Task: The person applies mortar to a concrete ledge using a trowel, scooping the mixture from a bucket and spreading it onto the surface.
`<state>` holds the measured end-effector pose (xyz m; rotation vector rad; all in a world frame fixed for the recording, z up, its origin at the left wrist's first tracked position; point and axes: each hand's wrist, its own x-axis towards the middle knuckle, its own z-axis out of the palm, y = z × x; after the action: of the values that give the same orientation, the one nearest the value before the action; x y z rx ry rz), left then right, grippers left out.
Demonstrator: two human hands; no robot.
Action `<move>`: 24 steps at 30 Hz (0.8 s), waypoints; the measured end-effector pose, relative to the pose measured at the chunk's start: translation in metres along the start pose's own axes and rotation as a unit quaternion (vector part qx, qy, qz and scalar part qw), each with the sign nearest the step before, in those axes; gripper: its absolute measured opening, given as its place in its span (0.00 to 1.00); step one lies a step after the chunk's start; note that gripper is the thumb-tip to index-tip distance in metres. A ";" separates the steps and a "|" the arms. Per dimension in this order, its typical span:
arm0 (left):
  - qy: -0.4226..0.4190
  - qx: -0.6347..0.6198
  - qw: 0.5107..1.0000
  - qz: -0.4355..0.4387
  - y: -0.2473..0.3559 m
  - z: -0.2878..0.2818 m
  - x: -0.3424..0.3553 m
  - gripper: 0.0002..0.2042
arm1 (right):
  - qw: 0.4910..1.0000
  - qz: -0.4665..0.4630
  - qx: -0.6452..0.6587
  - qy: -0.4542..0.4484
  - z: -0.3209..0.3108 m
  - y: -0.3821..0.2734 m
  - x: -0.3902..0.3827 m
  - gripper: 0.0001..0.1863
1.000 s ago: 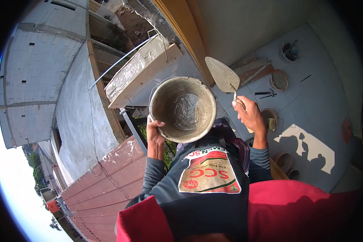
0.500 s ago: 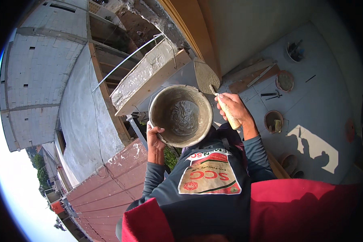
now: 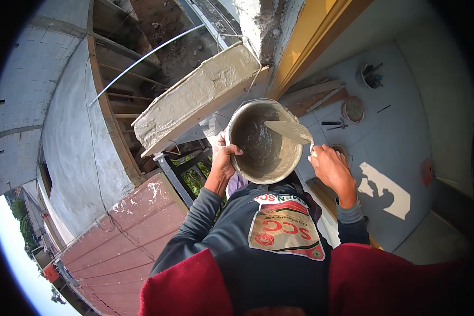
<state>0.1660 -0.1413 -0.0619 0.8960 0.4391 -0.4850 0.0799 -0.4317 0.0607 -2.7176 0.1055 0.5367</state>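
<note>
My left hand (image 3: 224,156) grips the left rim of a round mortar bucket (image 3: 240,171), its thumb hooked over the edge. The bucket is tilted so its inside shows, with wet grey mortar (image 3: 258,142) smeared over the bottom and walls. My right hand (image 3: 332,167) is closed round the handle of a trowel, mostly hidden by the fingers. The trowel blade (image 3: 289,130) reaches over the right rim into the bucket's mouth. Left of the bucket runs a ledge (image 3: 195,100) coated in wet mortar, with a wooden board (image 3: 205,115) along its near side.
On the tiled floor at right lie a hammer (image 3: 336,125), a mortar-filled bucket (image 3: 353,109), a tool bucket (image 3: 370,76) and planks (image 3: 321,100). A yellow frame (image 3: 310,42) rises beyond the ledge. A dark metal railing (image 3: 175,178) and a drop with red-brown roofing (image 3: 126,224) are at left.
My right hand has lowered the trowel from beyond the bucket's rim into its mouth. The bucket has shifted right in view and tilted differently. The view has turned, showing more of the ledge.
</note>
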 end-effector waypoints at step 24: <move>-0.122 0.006 0.992 -0.003 0.006 0.064 0.028 0.28 | 0.992 0.008 -0.053 0.111 0.070 -0.003 0.024 0.11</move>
<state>0.2017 -0.1970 -0.0382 0.8347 0.2156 -0.5956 0.0780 -0.4029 -0.0078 -2.8746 0.1595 0.2484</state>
